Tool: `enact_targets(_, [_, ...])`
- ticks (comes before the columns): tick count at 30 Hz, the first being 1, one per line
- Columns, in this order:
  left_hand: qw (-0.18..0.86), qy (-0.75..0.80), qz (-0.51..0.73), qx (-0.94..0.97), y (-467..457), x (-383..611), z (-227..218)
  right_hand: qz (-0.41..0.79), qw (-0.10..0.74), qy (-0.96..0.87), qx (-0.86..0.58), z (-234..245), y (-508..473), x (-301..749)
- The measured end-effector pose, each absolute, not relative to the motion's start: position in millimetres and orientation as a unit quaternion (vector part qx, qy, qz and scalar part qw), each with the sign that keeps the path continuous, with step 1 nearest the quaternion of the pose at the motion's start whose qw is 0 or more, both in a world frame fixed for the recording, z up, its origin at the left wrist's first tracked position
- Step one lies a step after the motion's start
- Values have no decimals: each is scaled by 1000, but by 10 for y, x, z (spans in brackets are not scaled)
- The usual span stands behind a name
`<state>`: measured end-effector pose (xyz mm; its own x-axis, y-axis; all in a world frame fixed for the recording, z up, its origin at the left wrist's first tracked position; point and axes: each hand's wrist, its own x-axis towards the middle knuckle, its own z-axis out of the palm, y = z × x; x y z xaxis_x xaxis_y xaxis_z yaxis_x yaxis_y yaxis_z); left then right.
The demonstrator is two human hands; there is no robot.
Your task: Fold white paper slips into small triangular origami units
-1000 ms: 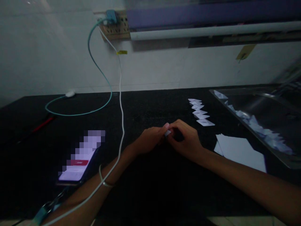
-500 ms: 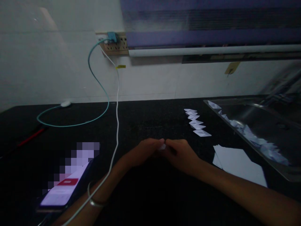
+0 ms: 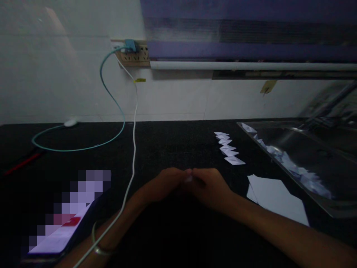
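Note:
My left hand [image 3: 166,183] and my right hand [image 3: 211,186] meet at the middle of the dark counter, thumbs and fingertips together. Between them a small pale bit of white folded paper [image 3: 189,178] shows; the rest of it is hidden by my fingers, so its shape cannot be made out. Both hands are closed on it. Beyond my right hand, several folded white paper boats [image 3: 234,160] lie in a slanting row. Beside my right forearm is a loose stack of white paper sheets [image 3: 276,195].
More folded white papers [image 3: 288,162] line the near-left rim of a steel sink [image 3: 320,208]. At left lies a lit phone [image 3: 55,238]. A white cable [image 3: 134,149] crosses over my left forearm. A teal cable [image 3: 75,150] loops from the wall socket [image 3: 135,56].
My hands stay together, with slightly less of the white paper showing between them. The whole view has shifted a little, so the counter things appear further left and lower.

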<state>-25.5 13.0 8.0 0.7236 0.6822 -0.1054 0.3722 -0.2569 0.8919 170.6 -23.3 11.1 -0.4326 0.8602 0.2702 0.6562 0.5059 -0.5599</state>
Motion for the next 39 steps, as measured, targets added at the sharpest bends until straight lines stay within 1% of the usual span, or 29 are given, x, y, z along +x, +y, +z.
enact_targets(6, [507,363,147,768,130,-255,48,205,245,-830,-456,127,-222,1694])
enact_targets(13, [546,338,152,751,164,-267,51,198,287,-820,-454,118,-220,1707])
enact_targets(17, [562,323,177,741,200,-260,-31,218,292,-816,-449,132,-231,1708])
enact_targets(22, [572,305,182,739,191,-265,-32,188,296,-809,-471,115,-229,1700])
enact_targets(24, [581,292,175,740,190,-283,-8,195,303,-810,-463,116,-227,1704])
enact_targets(27, [599,281,174,729,209,-320,7,238,307,-815,-431,139,-223,1721])
enact_targets(31, [603,274,173,729,247,-351,-24,333,296,-802,-399,160,-189,1749])
enact_targets(35, [549,286,132,774,225,-344,-8,427,306,-751,-401,144,-134,1758])
enact_targets(39, [504,309,81,802,170,-336,82,456,329,-727,-394,146,-118,1755])
